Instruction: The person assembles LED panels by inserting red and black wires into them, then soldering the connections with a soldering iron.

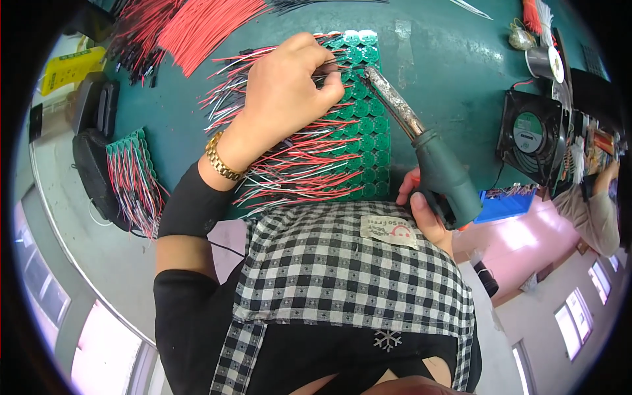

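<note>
A panel of round green circuit boards [375, 141] lies on the table, with rows of red, white and black wires [303, 164] running leftward from it. Over the upper part of the panel is my left hand [289, 82], its thumb and fingers pinched on a thin dark wire at the boards; the fingertips partly hide it. My right hand [424, 217] grips a soldering iron [444, 171] with a green pistol-style handle. The iron's scorched metal barrel slants up and left, its tip at the boards close to the left fingertips. Whether the tip touches a joint, I cannot tell.
Bundles of red wires [210, 26] lie at the far left. A second wired board panel [131, 158] rests by the left table edge. To the right are a black fan [532, 135], a solder spool [545, 64] and a blue tray [503, 205]. Another person's arm [596, 217] shows far right.
</note>
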Demonstrator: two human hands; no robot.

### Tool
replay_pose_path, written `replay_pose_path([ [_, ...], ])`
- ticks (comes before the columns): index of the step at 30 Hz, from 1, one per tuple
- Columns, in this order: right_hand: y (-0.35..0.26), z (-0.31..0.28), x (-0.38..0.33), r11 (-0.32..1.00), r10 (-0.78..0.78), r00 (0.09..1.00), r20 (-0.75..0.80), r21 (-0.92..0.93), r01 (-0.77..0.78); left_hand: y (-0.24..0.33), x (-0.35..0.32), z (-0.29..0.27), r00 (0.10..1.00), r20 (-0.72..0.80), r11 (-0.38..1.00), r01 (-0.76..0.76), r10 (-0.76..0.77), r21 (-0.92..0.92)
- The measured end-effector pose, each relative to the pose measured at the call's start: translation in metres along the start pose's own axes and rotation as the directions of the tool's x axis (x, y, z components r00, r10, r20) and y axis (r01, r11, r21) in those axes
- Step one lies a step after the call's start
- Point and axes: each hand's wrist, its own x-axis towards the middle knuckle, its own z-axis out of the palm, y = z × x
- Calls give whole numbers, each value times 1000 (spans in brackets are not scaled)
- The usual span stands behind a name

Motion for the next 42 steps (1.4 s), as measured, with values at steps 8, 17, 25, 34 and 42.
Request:
replay_pose_path([
  [8,-3,-2,1,995,21,999,33,-93,-18,1,-2,1,1000,0,1000,-11,11,21],
  [17,-1,4,-3,998,4,1000,-18,61,-3,-3,-1,4,999,-24,998,-38,39,43],
  [25,2,4,-10,996,17,998,-62,88,-12,-5,-1,6,999,-20,997,-46,47,58],
  [34,19,0,-26,986,36,993,-110,166,-18,2,-3,-1,997,74,986,-12,24,-166],
  [42,14,4,-24,990,93,993,-76,118,-84,6,-1,3,984,162,997,-78,78,-5],
])
